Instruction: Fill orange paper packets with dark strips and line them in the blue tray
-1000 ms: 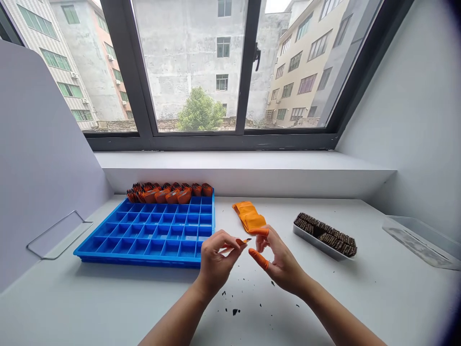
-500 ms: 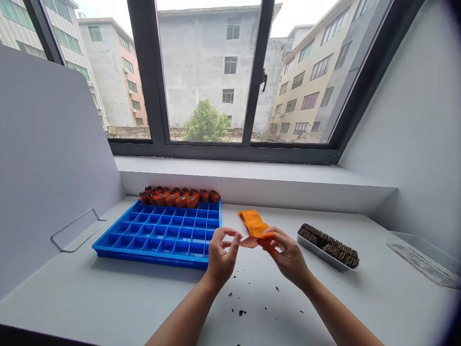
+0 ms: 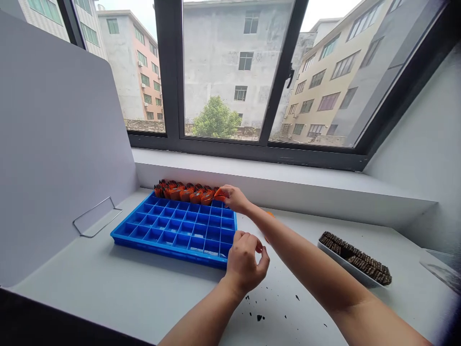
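Note:
My right hand (image 3: 235,198) reaches over the back right corner of the blue compartment tray (image 3: 173,253). Its fingers pinch a small orange packet (image 3: 220,193) beside the filled back compartments. Orange packets with dark edges (image 3: 186,193) stand upright in the back rows of the tray. By the tray's front right corner is my left hand (image 3: 247,262), fingers curled in toward the thumb, nothing visible in them. A stack of flat orange packets (image 3: 270,214) lies on the table, mostly hidden behind my right forearm.
At right, a narrow container (image 3: 345,264) holds rows of dark brown pieces. A clear plastic lid or box (image 3: 441,266) lies at the right edge. Dark crumbs (image 3: 260,317) are scattered in front. A bent wire stand (image 3: 97,218) rests by the left panel, and a window sill runs behind.
My right hand has moved left and away from me to the tray's back corner with an orange packet. My left hand has let go of the packet. The view has turned slightly.

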{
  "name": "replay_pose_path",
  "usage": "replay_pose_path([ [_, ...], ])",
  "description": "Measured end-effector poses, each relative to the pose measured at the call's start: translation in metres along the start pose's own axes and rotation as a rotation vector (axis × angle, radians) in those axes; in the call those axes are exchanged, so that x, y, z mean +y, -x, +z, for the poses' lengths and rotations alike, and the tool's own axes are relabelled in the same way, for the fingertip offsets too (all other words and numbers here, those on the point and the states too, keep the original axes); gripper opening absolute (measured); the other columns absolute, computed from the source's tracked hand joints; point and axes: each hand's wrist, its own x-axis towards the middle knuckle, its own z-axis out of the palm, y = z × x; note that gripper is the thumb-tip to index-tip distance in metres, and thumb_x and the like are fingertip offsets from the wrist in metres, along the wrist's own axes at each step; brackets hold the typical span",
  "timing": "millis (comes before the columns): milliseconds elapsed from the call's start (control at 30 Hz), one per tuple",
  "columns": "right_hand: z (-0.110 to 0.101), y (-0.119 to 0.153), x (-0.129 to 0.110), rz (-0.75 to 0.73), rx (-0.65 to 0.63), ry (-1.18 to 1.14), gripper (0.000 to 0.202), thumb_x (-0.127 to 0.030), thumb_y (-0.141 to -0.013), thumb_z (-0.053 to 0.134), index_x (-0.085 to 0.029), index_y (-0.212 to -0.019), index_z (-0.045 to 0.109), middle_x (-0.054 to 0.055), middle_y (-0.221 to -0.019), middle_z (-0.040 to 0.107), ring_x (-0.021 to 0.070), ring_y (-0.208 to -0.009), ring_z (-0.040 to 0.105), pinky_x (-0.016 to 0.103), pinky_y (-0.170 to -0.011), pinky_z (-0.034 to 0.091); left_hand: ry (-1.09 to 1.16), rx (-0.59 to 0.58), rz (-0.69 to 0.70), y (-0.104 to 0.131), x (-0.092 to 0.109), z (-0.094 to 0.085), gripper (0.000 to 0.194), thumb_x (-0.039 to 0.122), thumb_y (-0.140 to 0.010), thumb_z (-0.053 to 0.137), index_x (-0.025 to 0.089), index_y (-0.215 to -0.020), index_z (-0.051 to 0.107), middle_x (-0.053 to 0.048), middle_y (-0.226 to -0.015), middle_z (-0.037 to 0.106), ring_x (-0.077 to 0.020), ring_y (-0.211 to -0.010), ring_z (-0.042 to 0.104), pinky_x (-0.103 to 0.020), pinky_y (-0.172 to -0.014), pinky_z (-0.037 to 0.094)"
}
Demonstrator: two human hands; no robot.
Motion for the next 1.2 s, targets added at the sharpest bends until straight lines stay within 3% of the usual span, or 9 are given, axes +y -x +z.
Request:
replay_pose_path([
  [133,0.025,-0.034,0.022,0.022,-0.118,0.125,0.028,-0.039,-0.105,0.071,-0.020,-0.124,0.073,0.009,-0.127,0.072,0.0207,-0.105,0.072,0.038,-0.091,0.064,0.003,-0.004,0.011,0.001,-0.001,0.002,0.021,0.010,-0.082,0.069,0.023,-0.082,0.053,-0.007,-0.080,0.065,-0.0284,-0.087,0.059,-0.038,-0.070,0.054],
  [233,0.030,-0.046,0.035,0.040,-0.182,0.204,0.036,-0.041,-0.107,0.068,-0.020,-0.136,0.067,0.011,-0.138,0.068,0.0241,-0.116,0.070,0.046,-0.099,0.062,-0.010,-0.013,0.001,0.002,-0.001,0.005,0.022,0.009,-0.080,0.069,0.023,-0.083,0.053,-0.007,-0.081,0.064,-0.0288,-0.086,0.059,-0.037,-0.065,0.052],
  [500,0.027,-0.068,0.046,0.031,-0.284,0.363,0.035,-0.041,-0.107,0.068,-0.020,-0.134,0.068,0.011,-0.137,0.069,0.0242,-0.115,0.070,0.046,-0.099,0.062,-0.031,-0.009,0.004,0.005,0.000,0.011,0.022,0.013,-0.078,0.071,0.023,-0.082,0.053,-0.008,-0.079,0.063,-0.0293,-0.085,0.059,-0.036,-0.058,0.048],
  [833,0.051,-0.064,0.041,0.008,-0.229,0.464,0.038,-0.041,-0.106,0.069,-0.020,-0.137,0.067,0.012,-0.140,0.067,0.0250,-0.118,0.070,0.047,-0.100,0.062,-0.015,-0.010,-0.015,0.005,-0.002,0.011,0.032,0.011,-0.070,0.074,0.025,-0.080,0.046,-0.006,-0.076,0.062,-0.0281,-0.082,0.057,-0.035,-0.053,0.044],
  [1200,0.054,-0.055,0.041,0.126,-0.149,0.281,0.039,-0.041,-0.106,0.069,-0.020,-0.138,0.066,0.011,-0.140,0.067,0.0252,-0.118,0.070,0.047,-0.100,0.062,0.043,-0.002,0.003,0.003,0.003,0.008,0.032,0.014,-0.073,0.072,0.025,-0.076,0.042,-0.005,-0.071,0.060,-0.0268,-0.080,0.054,-0.034,-0.055,0.041],
])
